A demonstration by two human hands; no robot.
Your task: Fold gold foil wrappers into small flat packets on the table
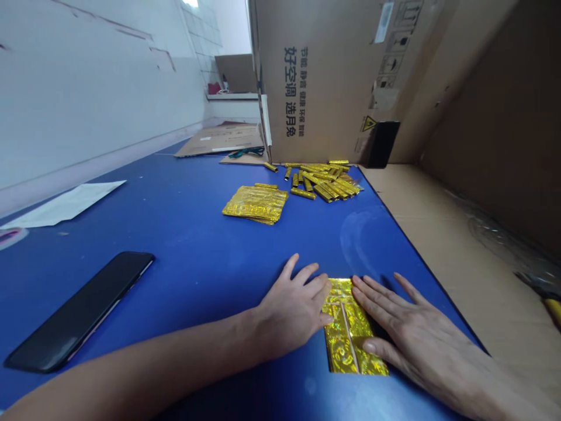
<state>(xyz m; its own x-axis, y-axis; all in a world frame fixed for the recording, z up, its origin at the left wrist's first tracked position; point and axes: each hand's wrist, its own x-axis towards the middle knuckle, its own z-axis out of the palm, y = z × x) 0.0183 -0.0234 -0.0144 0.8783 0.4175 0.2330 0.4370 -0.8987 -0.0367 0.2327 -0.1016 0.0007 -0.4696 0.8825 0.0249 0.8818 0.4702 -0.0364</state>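
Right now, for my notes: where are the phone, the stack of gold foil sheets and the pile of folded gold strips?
Phone [79, 311]: head view, middle of its dark face.
Stack of gold foil sheets [255, 204]: head view, middle of the top sheet.
Pile of folded gold strips [328, 184]: head view, middle of the pile.

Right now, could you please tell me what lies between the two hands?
A gold foil sheet lies flat between the left hand and right hand, as the head view shows.

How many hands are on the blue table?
2: the left hand and the right hand, on the blue table, either side of a gold foil sheet.
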